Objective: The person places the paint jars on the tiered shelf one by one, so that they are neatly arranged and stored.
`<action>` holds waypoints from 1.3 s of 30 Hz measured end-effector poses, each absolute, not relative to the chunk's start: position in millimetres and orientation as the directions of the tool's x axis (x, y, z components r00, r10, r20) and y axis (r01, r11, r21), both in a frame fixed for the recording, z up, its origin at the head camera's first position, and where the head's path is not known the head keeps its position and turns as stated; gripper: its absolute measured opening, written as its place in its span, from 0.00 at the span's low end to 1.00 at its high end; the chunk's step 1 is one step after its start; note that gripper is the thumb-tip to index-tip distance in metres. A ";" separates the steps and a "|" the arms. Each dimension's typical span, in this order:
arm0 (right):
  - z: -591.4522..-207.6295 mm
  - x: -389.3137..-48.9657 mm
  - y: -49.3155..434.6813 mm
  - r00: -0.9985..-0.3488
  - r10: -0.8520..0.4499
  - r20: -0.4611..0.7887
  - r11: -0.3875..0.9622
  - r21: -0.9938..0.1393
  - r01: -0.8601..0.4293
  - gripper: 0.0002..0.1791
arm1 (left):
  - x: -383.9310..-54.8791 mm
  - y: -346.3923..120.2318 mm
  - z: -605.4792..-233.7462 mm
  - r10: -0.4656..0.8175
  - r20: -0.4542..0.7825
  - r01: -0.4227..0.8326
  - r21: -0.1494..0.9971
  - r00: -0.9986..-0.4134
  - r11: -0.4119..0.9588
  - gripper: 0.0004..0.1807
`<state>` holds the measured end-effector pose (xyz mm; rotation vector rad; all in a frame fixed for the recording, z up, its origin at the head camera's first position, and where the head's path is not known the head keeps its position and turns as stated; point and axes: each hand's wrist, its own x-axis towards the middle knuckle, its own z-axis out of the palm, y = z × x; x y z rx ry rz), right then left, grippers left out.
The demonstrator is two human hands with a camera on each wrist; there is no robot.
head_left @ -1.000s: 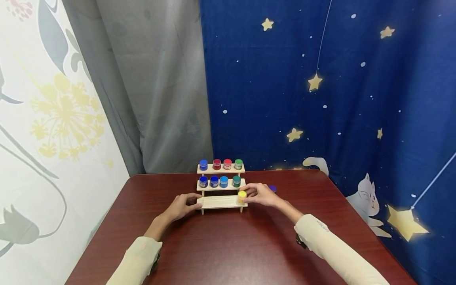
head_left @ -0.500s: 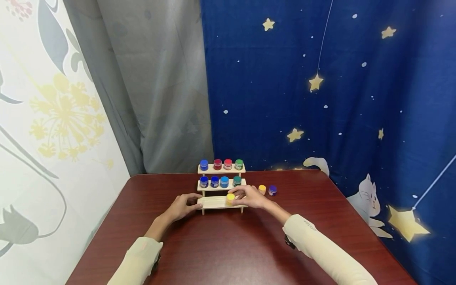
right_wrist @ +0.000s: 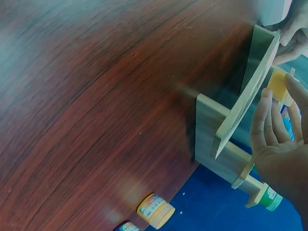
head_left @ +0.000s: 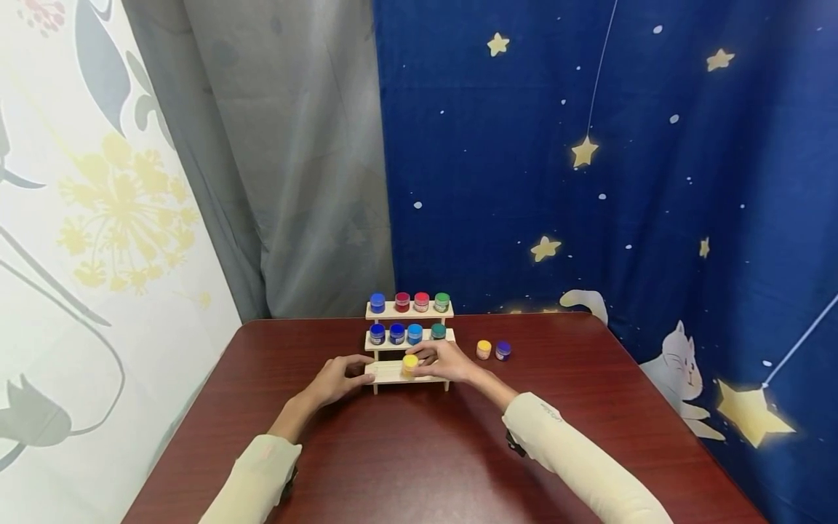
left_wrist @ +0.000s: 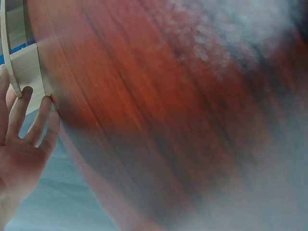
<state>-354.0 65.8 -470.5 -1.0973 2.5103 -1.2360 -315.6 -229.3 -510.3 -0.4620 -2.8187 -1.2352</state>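
Note:
A three-tier wooden display stand [head_left: 386, 372] stands on the table. My right hand [head_left: 448, 362] pinches a yellow-lidded paint jar [head_left: 409, 364] between thumb and fingers, at the middle of the lowest tier. Whether its base touches the board cannot be told. At that tier's left end, my left hand [head_left: 335, 380] grips the board, thumb at the front and fingers behind. In the left wrist view, its fingers [left_wrist: 36, 125] lie against the wood. Blue jars [head_left: 396, 333] and a dark green jar [head_left: 438, 332] line the middle tier. Blue, red and green jars [head_left: 422, 301] fill the top one.
Right of the stand, another yellow-lidded jar [head_left: 484, 350] and a purple-blue jar [head_left: 503, 351] stand side by side on the dark red wooden table [head_left: 406, 458]. A blue star-patterned curtain [head_left: 471, 182] and a grey curtain [head_left: 314, 182] hang behind.
My right hand has moved left along the lowest tier with the yellow jar, from its right end to the middle. The two jars on the right have come into view. My left hand stays put.

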 end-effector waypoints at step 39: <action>-480.7 -355.7 35.3 -0.754 -0.645 0.128 0.402 -0.782 -0.476 0.24 | -318.2 -231.1 -512.2 0.267 0.145 0.292 0.685 -0.953 0.667 0.21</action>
